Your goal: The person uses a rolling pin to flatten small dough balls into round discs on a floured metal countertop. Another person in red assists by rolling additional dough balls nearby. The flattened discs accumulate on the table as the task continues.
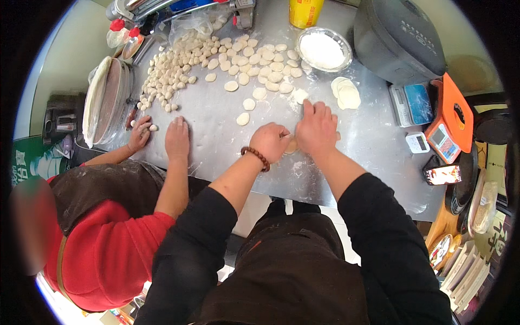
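My left hand [269, 142], with a beaded bracelet at the wrist, has its fingertips at the edge of a dough round [291, 145] on the steel worktop. Beside it my right hand [317, 128] lies palm down, its palm side hidden; a small piece showing at its outer edge may be a rolling pin's end. Flattened dough pieces [264, 72] and loose flour [293, 99] lie beyond my hands. To the right is a stack of thin dough wrappers [346, 93]. A metal bowl of white flour [324, 49] stands farther back.
At left a co-worker's hands [177, 138] rest near many small dough balls [162, 77]. A covered round container [111, 101] stands at the far left. On the right are a dark bin [400, 40], an orange scale [455, 113], a small digital timer [417, 142] and a lit phone [443, 174].
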